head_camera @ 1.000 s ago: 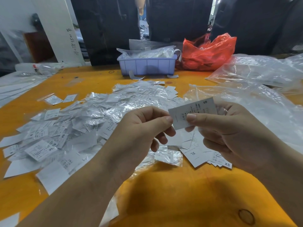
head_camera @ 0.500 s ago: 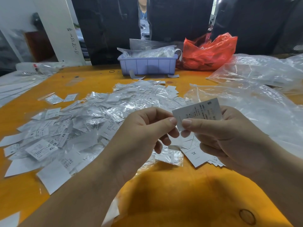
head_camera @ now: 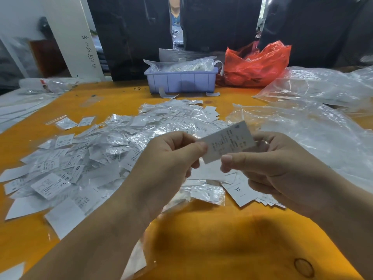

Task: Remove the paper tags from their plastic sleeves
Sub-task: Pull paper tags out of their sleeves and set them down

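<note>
Orange surface (head_camera: 232, 249) strewn with sleeved tags (head_camera: 84, 158). We pinch one tag (head_camera: 228, 141) above it: left hand (head_camera: 169, 158) at its left end, right hand (head_camera: 268, 164) at the lower edge. Uneven pulling could tear it.

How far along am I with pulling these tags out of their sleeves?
Done: a small stack of bare tags lies under your right hand. In hand: both the right and the left hand pinch one tag; whether its sleeve is off is unclear. Left: the big pile of sleeved tags on the table, so most remains.
</note>
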